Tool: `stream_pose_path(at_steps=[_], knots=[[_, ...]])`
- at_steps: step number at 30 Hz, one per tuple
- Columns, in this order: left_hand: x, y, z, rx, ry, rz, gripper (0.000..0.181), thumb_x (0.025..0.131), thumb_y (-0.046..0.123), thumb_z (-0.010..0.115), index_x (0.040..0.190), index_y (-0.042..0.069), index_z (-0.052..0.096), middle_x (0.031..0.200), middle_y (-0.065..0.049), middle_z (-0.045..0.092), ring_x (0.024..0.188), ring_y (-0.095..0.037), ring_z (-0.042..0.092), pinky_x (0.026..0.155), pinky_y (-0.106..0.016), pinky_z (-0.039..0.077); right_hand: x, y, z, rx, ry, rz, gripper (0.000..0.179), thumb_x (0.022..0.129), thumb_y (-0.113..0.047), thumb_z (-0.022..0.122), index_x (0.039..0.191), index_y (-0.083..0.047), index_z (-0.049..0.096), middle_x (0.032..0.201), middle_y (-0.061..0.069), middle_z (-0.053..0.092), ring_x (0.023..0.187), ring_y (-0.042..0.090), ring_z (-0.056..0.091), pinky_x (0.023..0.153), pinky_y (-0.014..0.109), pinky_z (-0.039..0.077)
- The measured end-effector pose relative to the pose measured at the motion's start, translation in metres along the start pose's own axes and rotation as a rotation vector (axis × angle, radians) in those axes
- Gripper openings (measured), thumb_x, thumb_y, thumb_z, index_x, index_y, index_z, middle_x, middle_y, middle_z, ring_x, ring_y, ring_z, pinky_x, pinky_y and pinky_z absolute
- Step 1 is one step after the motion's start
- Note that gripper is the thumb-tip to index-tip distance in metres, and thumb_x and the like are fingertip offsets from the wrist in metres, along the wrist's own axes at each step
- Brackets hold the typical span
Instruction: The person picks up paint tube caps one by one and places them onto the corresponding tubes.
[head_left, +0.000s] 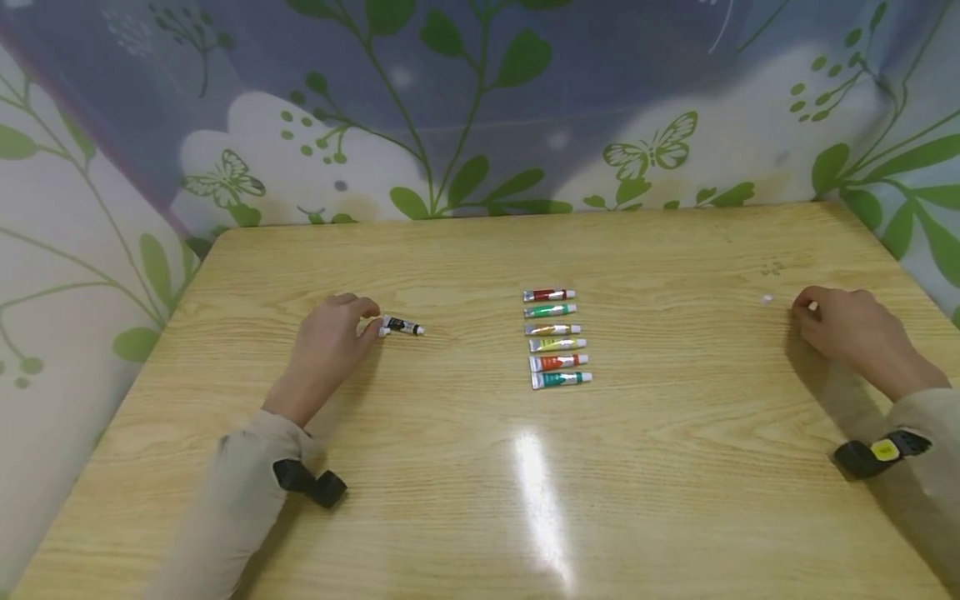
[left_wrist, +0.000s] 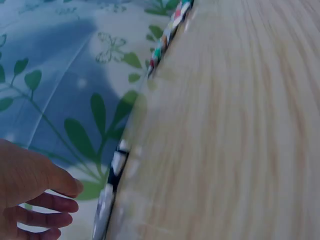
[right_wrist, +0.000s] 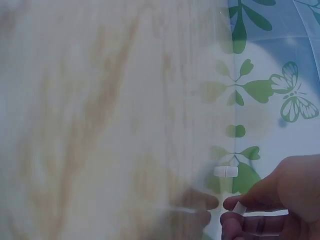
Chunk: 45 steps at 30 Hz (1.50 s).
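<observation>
My left hand (head_left: pixel 335 340) is beside a small black-labelled paint tube (head_left: pixel 405 326), its fingertips close to the tube's left end. In the left wrist view the fingers of that hand (left_wrist: pixel 42 195) are loosely bent, with a gap between them and the black tube (left_wrist: pixel 117 165). A small white piece (head_left: pixel 385 332) lies at the tube's left end. Far right, my right hand (head_left: pixel 851 329) is low over the table; in the right wrist view its thumb and finger pinch a small white piece (right_wrist: pixel 239 208). Another small white piece (right_wrist: pixel 226 171) lies just beyond the fingertips.
Several paint tubes with white caps lie in a column mid-table, among them a red one (head_left: pixel 549 295), a yellow one (head_left: pixel 557 344) and a teal one (head_left: pixel 561 380). The wooden table (head_left: pixel 675 467) ends at a leaf-patterned cloth (head_left: pixel 510 133) behind it.
</observation>
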<state>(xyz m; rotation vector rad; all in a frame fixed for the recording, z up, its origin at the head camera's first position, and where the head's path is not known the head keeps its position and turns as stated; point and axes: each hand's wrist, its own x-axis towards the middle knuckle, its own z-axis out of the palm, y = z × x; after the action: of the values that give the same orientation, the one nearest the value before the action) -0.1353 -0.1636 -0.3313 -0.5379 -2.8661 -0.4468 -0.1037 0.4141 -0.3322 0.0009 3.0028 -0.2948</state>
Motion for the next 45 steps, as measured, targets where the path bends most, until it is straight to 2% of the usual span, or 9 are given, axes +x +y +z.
stream_pose_path(at_steps=[5, 8, 12, 15, 21, 25, 31, 37, 45], knots=[[-0.006, -0.02, 0.0, 0.02, -0.051, -0.018, 0.022, 0.089, 0.011, 0.069, 0.106, -0.004, 0.067, 0.1, -0.022, 0.066, 0.089, -0.039, 0.062, 0.072, -0.05, 0.051, -0.004, -0.004, -0.001, 0.013, 0.047, 0.002, 0.024, 0.096, -0.011, 0.047, 0.107, 0.01, 0.054, 0.083, 0.025, 0.061, 0.069, 0.038, 0.058, 0.05, 0.048, 0.045], [-0.007, -0.023, 0.002, 0.016, -0.078, -0.01, 0.02, 0.089, 0.01, 0.07, 0.103, -0.004, 0.068, 0.096, -0.02, 0.066, 0.087, -0.038, 0.062, 0.073, -0.049, 0.051, -0.005, -0.008, -0.001, 0.027, 0.076, -0.009, 0.023, 0.098, -0.011, 0.048, 0.104, 0.01, 0.054, 0.084, 0.027, 0.061, 0.069, 0.038, 0.059, 0.052, 0.048, 0.046], [-0.009, -0.023, 0.005, 0.006, -0.101, -0.002, 0.017, 0.087, 0.007, 0.071, 0.1, -0.004, 0.07, 0.093, -0.019, 0.066, 0.085, -0.036, 0.062, 0.072, -0.048, 0.051, -0.005, -0.011, 0.0, 0.053, 0.085, -0.027, 0.026, 0.1, -0.014, 0.048, 0.1, 0.011, 0.054, 0.075, 0.019, 0.062, 0.063, 0.03, 0.057, 0.05, 0.042, 0.044], [-0.009, -0.023, 0.006, -0.002, -0.096, 0.008, 0.017, 0.086, 0.006, 0.072, 0.1, -0.003, 0.07, 0.092, -0.018, 0.066, 0.085, -0.036, 0.062, 0.072, -0.048, 0.051, -0.005, -0.011, 0.001, 0.064, 0.072, -0.03, 0.031, 0.102, -0.018, 0.047, 0.1, 0.012, 0.054, 0.069, 0.01, 0.061, 0.059, 0.025, 0.054, 0.047, 0.038, 0.042], [-0.008, -0.024, 0.01, -0.014, -0.08, 0.025, 0.013, 0.086, 0.006, 0.072, 0.097, -0.001, 0.072, 0.09, -0.016, 0.066, 0.082, -0.034, 0.062, 0.071, -0.047, 0.051, -0.004, -0.01, 0.001, 0.035, 0.1, -0.047, 0.037, 0.101, -0.024, 0.05, 0.099, 0.012, 0.057, 0.072, 0.016, 0.062, 0.059, 0.027, 0.056, 0.048, 0.041, 0.044], [-0.009, -0.024, 0.01, -0.002, -0.077, 0.025, 0.01, 0.087, 0.004, 0.07, 0.093, -0.003, 0.07, 0.089, -0.017, 0.066, 0.083, -0.036, 0.06, 0.071, -0.047, 0.051, -0.004, -0.012, 0.001, 0.041, 0.15, -0.078, 0.034, 0.101, -0.02, 0.051, 0.097, 0.013, 0.057, 0.073, 0.019, 0.061, 0.061, 0.03, 0.057, 0.053, 0.046, 0.045], [-0.011, -0.023, 0.006, 0.014, -0.062, -0.012, 0.01, 0.091, 0.004, 0.064, 0.096, -0.004, 0.066, 0.089, -0.019, 0.066, 0.085, -0.038, 0.058, 0.071, -0.049, 0.048, -0.005, -0.014, 0.002, 0.087, 0.17, -0.132, 0.023, 0.099, -0.012, 0.052, 0.095, 0.01, 0.058, 0.069, 0.009, 0.06, 0.059, 0.022, 0.051, 0.052, 0.035, 0.039], [-0.009, -0.011, -0.001, -0.023, -0.009, 0.032, 0.011, 0.094, 0.005, 0.06, 0.1, -0.004, 0.064, 0.089, -0.018, 0.067, 0.076, -0.032, 0.061, 0.066, -0.046, 0.049, -0.006, -0.019, 0.002, 0.14, 0.166, -0.171, 0.014, 0.097, -0.009, 0.056, 0.096, 0.005, 0.059, 0.072, 0.005, 0.064, 0.063, 0.019, 0.055, 0.055, 0.033, 0.041], [-0.003, 0.023, -0.018, -0.051, 0.031, 0.142, 0.012, 0.095, 0.004, 0.06, 0.101, -0.004, 0.064, 0.088, -0.017, 0.067, 0.074, -0.03, 0.061, 0.063, -0.043, 0.05, -0.011, -0.036, 0.005, 0.152, 0.222, -0.233, 0.009, 0.093, -0.005, 0.062, 0.098, 0.003, 0.062, 0.082, 0.015, 0.068, 0.067, 0.024, 0.062, 0.055, 0.031, 0.044]])
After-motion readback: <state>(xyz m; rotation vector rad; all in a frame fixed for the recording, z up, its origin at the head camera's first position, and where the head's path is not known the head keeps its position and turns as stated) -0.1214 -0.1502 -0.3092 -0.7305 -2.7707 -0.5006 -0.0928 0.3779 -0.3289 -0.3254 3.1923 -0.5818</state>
